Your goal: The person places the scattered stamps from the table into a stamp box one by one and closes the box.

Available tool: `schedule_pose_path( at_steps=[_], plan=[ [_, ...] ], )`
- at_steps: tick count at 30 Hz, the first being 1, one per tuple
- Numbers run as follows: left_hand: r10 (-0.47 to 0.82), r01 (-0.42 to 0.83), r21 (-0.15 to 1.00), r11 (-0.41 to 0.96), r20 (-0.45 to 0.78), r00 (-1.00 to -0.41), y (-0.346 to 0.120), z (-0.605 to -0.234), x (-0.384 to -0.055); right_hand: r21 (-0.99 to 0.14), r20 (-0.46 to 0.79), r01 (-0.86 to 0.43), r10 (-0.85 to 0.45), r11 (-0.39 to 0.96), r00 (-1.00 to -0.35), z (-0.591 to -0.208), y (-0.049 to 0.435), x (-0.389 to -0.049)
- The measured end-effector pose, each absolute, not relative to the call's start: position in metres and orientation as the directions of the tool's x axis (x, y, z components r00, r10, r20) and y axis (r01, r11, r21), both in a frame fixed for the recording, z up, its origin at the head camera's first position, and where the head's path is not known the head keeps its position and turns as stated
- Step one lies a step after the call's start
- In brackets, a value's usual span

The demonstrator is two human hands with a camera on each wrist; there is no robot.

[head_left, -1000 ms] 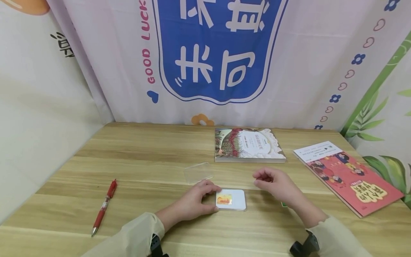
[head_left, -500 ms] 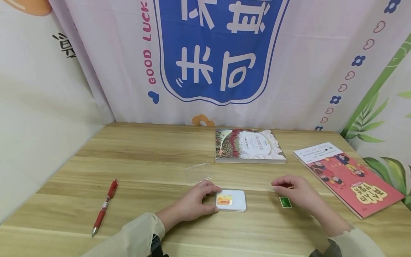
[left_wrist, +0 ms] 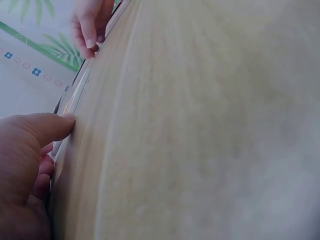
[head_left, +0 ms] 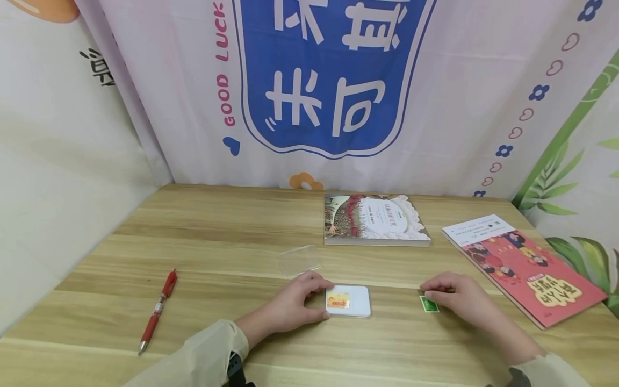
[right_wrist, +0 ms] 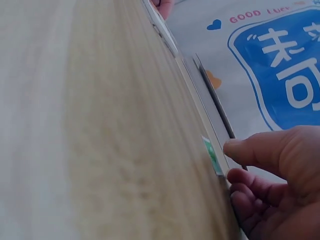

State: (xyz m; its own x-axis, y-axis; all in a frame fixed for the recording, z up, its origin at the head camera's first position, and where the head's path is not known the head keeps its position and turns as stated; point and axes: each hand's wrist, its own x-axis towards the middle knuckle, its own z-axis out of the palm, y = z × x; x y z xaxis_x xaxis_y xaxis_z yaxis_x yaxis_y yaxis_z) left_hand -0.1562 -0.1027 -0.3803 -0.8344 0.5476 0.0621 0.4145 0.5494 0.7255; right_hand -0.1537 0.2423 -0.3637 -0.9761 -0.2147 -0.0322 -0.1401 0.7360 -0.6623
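Observation:
A flat clear-edged case (head_left: 359, 301) with a white insert lies on the table, a small yellow-orange stamp (head_left: 338, 300) at its left side. My left hand (head_left: 292, 306) grips the case by its left end, thumb at the near corner and fingers at the far one. To the right, a small green stamp (head_left: 429, 304) with a pale border lies on the wood. My right hand (head_left: 456, 295) is at that stamp's far edge; the thumb overlaps its corner. In the right wrist view, thumb and index fingertips (right_wrist: 232, 148) are apart beside the green stamp (right_wrist: 212, 156).
A transparent plastic lid (head_left: 300, 261) lies behind the left hand. A red pen (head_left: 158, 312) is at the left. An illustrated book (head_left: 374, 219) lies at the back, and a pink book (head_left: 527, 269) at the right. A printed curtain (head_left: 193, 107) hangs behind the table.
My right hand has moved right and toward me, from beside the case to the green stamp, which it partly covered before. My left hand stays on the case.

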Motion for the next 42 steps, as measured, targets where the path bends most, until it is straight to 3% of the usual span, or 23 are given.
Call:
schedule_pose_path(
  at_steps=[42],
  plan=[
    [0.544, 0.420, 0.719, 0.553, 0.070, -0.836, -0.1024, -0.3800, -0.1566, -0.652, 0.074, -0.254, -0.274, 0.715, -0.959, -0.3722, 0.2383, -0.1493]
  ],
)
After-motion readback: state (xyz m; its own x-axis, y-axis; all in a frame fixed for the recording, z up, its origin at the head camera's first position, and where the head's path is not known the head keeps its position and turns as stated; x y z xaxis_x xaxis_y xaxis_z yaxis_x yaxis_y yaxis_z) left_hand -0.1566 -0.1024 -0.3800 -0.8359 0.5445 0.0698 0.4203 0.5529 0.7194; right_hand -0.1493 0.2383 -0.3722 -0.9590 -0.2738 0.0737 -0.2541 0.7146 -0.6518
